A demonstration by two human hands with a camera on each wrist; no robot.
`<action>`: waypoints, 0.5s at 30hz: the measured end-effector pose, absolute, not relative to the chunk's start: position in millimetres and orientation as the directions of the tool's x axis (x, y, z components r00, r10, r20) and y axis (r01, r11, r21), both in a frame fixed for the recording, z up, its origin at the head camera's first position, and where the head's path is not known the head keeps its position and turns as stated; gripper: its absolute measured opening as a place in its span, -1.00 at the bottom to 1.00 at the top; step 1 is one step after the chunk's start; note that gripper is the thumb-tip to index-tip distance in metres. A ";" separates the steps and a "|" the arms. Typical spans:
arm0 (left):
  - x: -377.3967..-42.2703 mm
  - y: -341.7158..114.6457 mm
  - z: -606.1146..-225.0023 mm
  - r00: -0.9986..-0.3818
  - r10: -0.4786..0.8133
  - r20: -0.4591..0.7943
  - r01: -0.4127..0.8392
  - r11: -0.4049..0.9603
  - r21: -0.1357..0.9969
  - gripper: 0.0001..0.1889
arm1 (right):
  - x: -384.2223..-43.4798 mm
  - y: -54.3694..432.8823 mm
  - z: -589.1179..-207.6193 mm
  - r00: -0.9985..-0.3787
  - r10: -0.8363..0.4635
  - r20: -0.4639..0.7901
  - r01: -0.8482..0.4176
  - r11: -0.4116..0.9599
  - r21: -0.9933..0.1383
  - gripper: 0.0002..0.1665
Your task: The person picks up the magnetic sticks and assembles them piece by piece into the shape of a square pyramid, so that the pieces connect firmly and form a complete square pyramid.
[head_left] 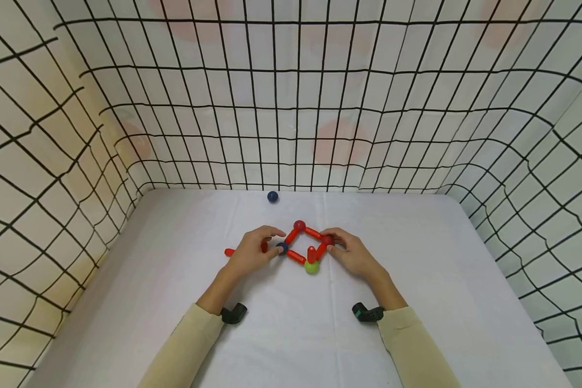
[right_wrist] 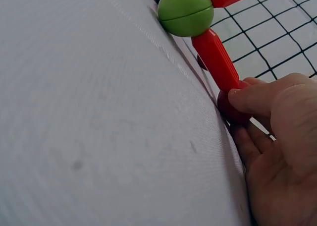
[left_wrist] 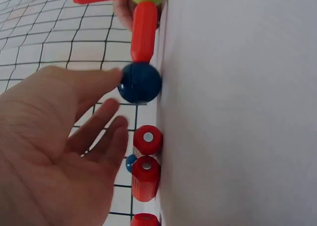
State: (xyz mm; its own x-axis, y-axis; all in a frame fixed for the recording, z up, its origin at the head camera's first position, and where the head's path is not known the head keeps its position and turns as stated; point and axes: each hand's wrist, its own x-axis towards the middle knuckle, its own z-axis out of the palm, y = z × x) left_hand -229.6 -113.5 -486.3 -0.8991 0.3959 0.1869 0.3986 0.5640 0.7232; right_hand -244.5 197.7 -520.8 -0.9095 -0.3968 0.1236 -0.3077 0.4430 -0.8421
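One green ball (head_left: pixel 311 267) sits nearest us in the head view, our left hand (head_left: pixel 256 250) at a blue ball (head_left: pixel 282 248) beyond and left of it, our right hand (head_left: pixel 353 252) at a red ball (head_left: pixel 327 240) beyond and right of it. From our left wrist, the thumb touches the blue ball, one red rod (left_wrist: pixel 143 32) from the green ball, fingers loosely spread. From our right wrist, thumb and fingers pinch the red ball, another rod (right_wrist: pixel 216 60) from the green ball.

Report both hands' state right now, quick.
Left hand: open, fingers relaxed, thumb against the connected blue ball.
Right hand: closed, holding the rightmost red ball between thumb and fingers.
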 end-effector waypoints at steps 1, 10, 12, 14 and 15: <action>-229.5 -113.1 -486.8 -0.894 0.412 0.175 0.403 0.570 0.716 -0.63 | -244.6 197.9 -520.5 -0.910 -0.396 0.123 -0.308 0.446 -0.841 -0.53; -228.2 -108.4 -489.9 -0.850 0.503 0.159 0.458 0.555 0.695 -0.68 | -245.5 199.9 -520.1 -0.891 -0.432 0.138 -0.318 0.380 -0.868 -0.17; -228.0 -107.6 -491.2 -0.857 0.490 0.160 0.449 0.558 0.698 -0.69 | -244.9 200.0 -519.9 -0.875 -0.464 0.137 -0.341 0.388 -0.856 -0.03; -228.2 -106.7 -492.4 -0.861 0.483 0.157 0.442 0.561 0.700 -0.69 | -244.5 199.6 -520.5 -0.860 -0.492 0.136 -0.367 0.412 -0.834 0.12; -228.3 -106.1 -492.7 -0.861 0.484 0.158 0.443 0.559 0.701 -0.68 | -244.1 199.2 -520.8 -0.861 -0.494 0.121 -0.365 0.435 -0.823 0.19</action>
